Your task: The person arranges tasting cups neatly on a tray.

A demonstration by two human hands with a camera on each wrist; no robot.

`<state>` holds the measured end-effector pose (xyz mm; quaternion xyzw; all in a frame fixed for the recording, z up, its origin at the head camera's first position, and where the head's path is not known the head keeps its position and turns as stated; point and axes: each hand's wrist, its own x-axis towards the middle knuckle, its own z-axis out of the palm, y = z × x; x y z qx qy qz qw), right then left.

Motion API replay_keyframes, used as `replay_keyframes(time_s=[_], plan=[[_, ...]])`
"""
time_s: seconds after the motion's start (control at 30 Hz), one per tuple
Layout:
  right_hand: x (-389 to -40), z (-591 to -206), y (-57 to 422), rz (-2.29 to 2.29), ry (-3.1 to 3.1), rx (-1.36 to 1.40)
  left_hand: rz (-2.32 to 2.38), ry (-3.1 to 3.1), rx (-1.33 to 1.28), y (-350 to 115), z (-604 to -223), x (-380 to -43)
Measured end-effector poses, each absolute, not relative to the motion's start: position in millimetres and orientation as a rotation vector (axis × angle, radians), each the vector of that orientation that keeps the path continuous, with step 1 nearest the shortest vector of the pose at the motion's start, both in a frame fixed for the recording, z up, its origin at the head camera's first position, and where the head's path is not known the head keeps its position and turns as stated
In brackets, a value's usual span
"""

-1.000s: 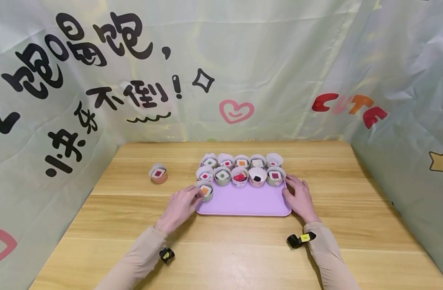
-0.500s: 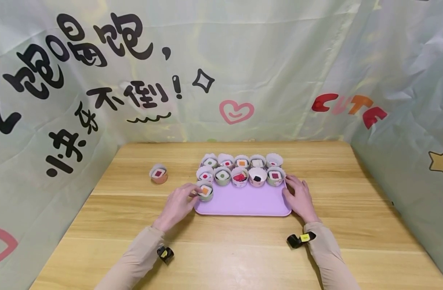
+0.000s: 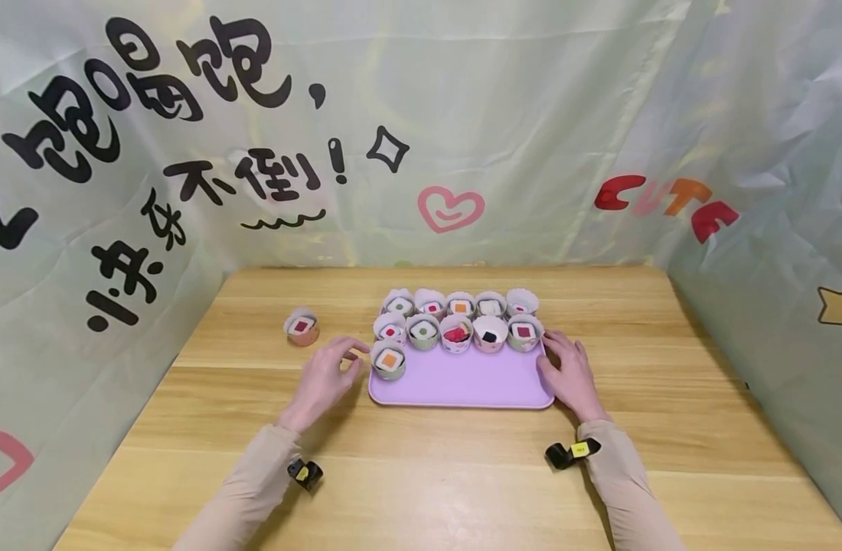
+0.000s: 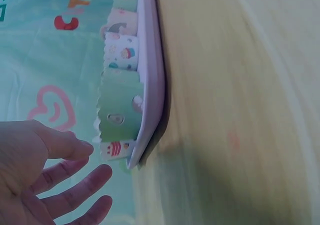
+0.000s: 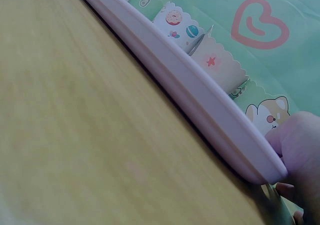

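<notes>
My left hand (image 3: 327,375) hovers beside the tray's left edge, its fingers loosely bent with nothing between them. Just right of its fingertips, a green paper baking cup (image 3: 389,361) holding a white piece with an orange square stands at the tray's left end. In the left wrist view, the fingers (image 4: 75,185) are spread apart from that green cup (image 4: 120,107). My right hand (image 3: 569,375) grips the right edge of the purple tray (image 3: 472,383); in the right wrist view its thumb lies over the rim (image 5: 267,167). Two rows of filled paper cups (image 3: 455,335) fill the tray's back half.
An orange paper cup (image 3: 301,327) with a white piece and dark red square stands alone on the wooden table (image 3: 421,490), left of the tray. A printed cloth (image 3: 531,138) hangs behind and at both sides.
My left hand has let go of the green cup and drawn back to the left. The cup stays at the tray's left end. The right hand keeps its place.
</notes>
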<state>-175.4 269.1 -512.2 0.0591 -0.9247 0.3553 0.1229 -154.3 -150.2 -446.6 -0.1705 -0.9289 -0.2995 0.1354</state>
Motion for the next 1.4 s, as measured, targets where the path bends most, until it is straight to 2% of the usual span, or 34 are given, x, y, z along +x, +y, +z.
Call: replay_keyframes(time_s=[0.27, 0.57, 1.4], plan=[[-177, -513, 271, 1.042, -2.665, 0.186, -0.877, -2.704, -0.448, -160, -443, -158], [-177, -513, 271, 1.048, -2.67, 0.186, -0.877, -2.863, -0.473, -159, -458, -159], [-177, -509, 268, 1.043, -2.708, 0.183, -1.049, -2.788, -0.364, -160, -469, -158]])
